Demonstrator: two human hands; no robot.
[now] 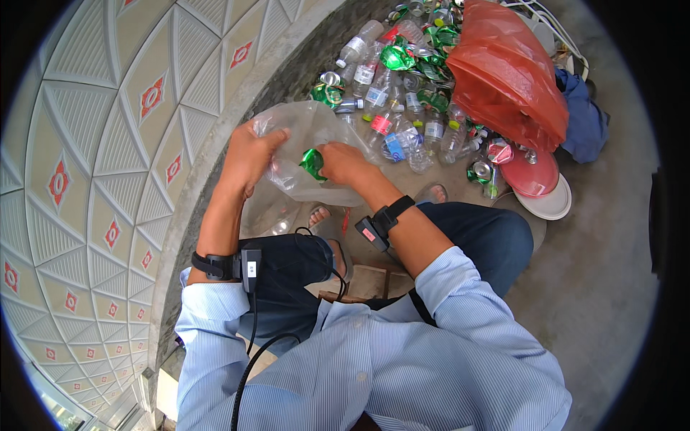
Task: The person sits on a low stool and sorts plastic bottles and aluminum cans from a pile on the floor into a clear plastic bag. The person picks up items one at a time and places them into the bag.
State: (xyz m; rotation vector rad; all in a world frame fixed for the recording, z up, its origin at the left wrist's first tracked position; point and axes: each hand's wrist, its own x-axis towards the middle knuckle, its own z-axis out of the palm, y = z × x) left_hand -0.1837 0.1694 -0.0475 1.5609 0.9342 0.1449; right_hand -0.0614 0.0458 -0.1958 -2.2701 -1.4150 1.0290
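A clear plastic bag (305, 118) hangs in front of me with its mouth toward me. My left hand (248, 154) is closed on the bag's left rim, thumb over the edge. At the bag's mouth, my right hand (345, 164) grips a crushed green can (313, 164); some of its fingers are hidden behind the can. The lower part of the bag sags near my left foot, with see-through contents that I cannot make out well.
Beyond the bag lies a heap of plastic bottles (379, 93) and crushed green cans (397, 56). A red plastic bag (503, 79) stands right of it, near a red lid (532, 174) and a white lid (550, 201). A tiled wall (108, 144) runs along the left.
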